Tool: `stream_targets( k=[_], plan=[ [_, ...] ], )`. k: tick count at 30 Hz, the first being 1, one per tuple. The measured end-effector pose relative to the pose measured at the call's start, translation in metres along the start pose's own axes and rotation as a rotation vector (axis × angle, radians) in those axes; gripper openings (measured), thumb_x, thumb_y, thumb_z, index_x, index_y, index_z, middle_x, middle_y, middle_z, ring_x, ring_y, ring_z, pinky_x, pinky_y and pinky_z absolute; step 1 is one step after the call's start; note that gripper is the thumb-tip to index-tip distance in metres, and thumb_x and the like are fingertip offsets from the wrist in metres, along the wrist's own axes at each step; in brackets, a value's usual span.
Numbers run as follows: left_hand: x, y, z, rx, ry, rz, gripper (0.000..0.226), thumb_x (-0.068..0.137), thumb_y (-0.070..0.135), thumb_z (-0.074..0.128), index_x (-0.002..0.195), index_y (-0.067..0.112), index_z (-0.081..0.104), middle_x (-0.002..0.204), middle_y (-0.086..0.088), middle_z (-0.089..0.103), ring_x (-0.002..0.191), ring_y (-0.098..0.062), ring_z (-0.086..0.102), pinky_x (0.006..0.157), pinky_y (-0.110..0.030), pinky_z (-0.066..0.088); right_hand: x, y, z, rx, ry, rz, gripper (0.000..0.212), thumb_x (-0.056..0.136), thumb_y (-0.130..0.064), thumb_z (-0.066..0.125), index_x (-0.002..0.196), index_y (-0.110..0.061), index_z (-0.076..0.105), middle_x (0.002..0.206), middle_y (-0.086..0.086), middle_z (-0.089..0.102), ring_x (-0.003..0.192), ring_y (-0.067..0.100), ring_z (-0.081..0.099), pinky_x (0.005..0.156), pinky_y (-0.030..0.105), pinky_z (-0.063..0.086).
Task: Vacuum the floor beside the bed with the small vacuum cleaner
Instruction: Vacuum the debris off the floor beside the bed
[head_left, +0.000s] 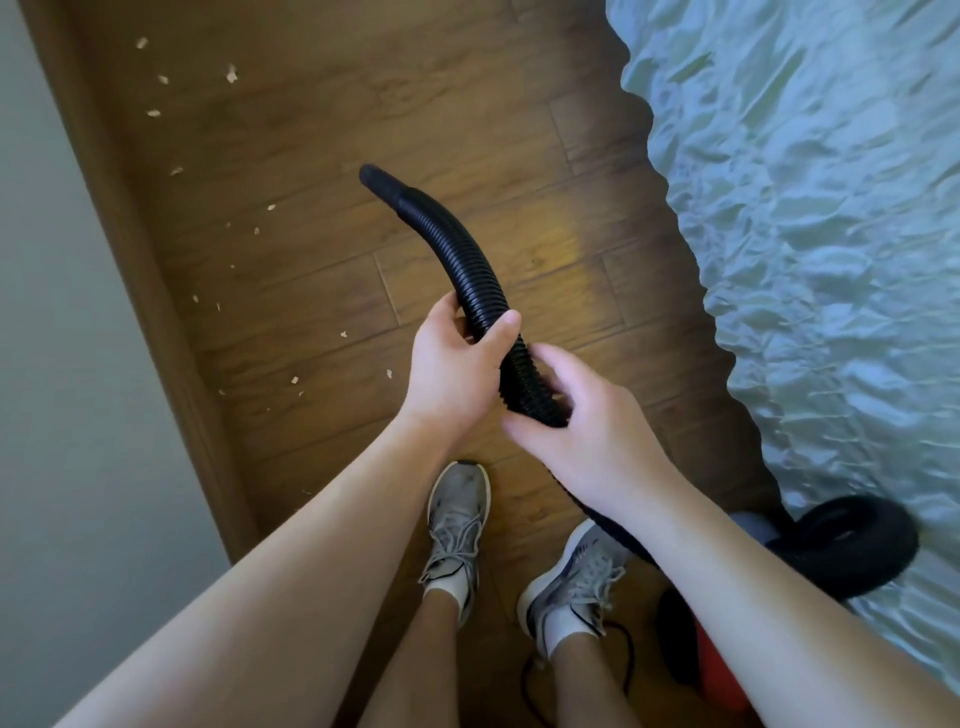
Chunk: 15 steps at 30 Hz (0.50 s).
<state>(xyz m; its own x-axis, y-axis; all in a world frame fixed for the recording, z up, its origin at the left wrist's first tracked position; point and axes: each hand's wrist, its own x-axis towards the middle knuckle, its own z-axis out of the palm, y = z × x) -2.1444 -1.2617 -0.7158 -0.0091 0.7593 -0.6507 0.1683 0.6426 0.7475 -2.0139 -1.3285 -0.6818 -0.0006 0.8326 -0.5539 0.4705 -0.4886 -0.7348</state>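
Paper scraps (231, 74) littered the wooden floor (467, 119) at left. The left hand (457, 371) gripped the black hose (467, 254) with its nozzle arcing ahead; the right hand (587, 421) curled round it just behind, beside the bed (831, 208).

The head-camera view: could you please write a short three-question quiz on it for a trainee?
1. True or false: the left hand and the right hand both grip the black corrugated hose.
2. The pale scraps on the wooden floor lie mostly nearer: A) the baseboard; B) the bed; C) the shoes.
3. Fill in: the vacuum cleaner body at the lower right is ___ in colour.
Key: 1 true; 2 A; 3 red.
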Motion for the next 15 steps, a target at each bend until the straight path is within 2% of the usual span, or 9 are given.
stream_targets(
  k=[3, 6, 10, 12, 15],
  plan=[
    [-0.002, -0.005, -0.007, -0.040, -0.020, -0.018, 0.038, 0.094, 0.027, 0.070, 0.129, 0.014, 0.059, 0.109, -0.001, 0.074, 0.100, -0.015, 0.073, 0.091, -0.040, 0.061, 0.012, -0.010, 0.013, 0.041, 0.040, -0.018, 0.055, 0.092, -0.031, 0.069, 0.143, -0.036, 0.048, 0.108, -0.031, 0.060, 0.093, -0.023, 0.054, 0.073, -0.004, 0.041],
    [0.001, -0.005, -0.015, -0.059, -0.043, -0.044, 0.037, 0.092, 0.025, 0.073, 0.126, 0.014, 0.060, 0.109, -0.002, 0.074, 0.100, -0.016, 0.073, 0.091, -0.041, 0.061, 0.006, -0.008, 0.022, 0.077, 0.069, -0.024, 0.057, 0.092, -0.025, 0.069, 0.145, -0.033, 0.050, 0.120, -0.026, 0.064, 0.110, -0.016, 0.056, 0.084, 0.000, 0.042],
    [0.014, -0.003, -0.026, -0.093, 0.021, -0.085, 0.019, 0.095, 0.024, 0.070, 0.111, 0.015, 0.066, 0.106, -0.005, 0.074, 0.099, -0.019, 0.072, 0.092, -0.043, 0.060, -0.012, 0.001, 0.028, 0.075, 0.057, -0.016, 0.061, 0.088, -0.021, 0.073, 0.144, -0.031, 0.051, 0.128, -0.024, 0.062, 0.118, -0.011, 0.054, 0.097, 0.010, 0.045],
    [0.023, -0.001, -0.033, -0.117, 0.048, -0.111, 0.021, 0.095, 0.025, 0.069, 0.113, 0.013, 0.066, 0.106, -0.007, 0.074, 0.100, -0.022, 0.072, 0.089, -0.043, 0.061, -0.022, 0.005, 0.032, 0.075, 0.036, -0.007, 0.061, 0.087, -0.020, 0.073, 0.144, -0.031, 0.051, 0.130, -0.023, 0.061, 0.119, -0.009, 0.055, 0.100, 0.014, 0.046],
    [0.033, 0.002, -0.042, -0.080, 0.065, -0.103, 0.026, 0.095, 0.025, 0.071, 0.116, 0.011, 0.065, 0.106, -0.007, 0.073, 0.098, -0.021, 0.072, 0.086, -0.040, 0.062, -0.032, 0.009, 0.039, 0.072, 0.018, 0.003, 0.061, 0.087, -0.020, 0.074, 0.142, -0.035, 0.051, 0.128, -0.028, 0.059, 0.120, -0.012, 0.052, 0.099, 0.010, 0.043]
  ],
)
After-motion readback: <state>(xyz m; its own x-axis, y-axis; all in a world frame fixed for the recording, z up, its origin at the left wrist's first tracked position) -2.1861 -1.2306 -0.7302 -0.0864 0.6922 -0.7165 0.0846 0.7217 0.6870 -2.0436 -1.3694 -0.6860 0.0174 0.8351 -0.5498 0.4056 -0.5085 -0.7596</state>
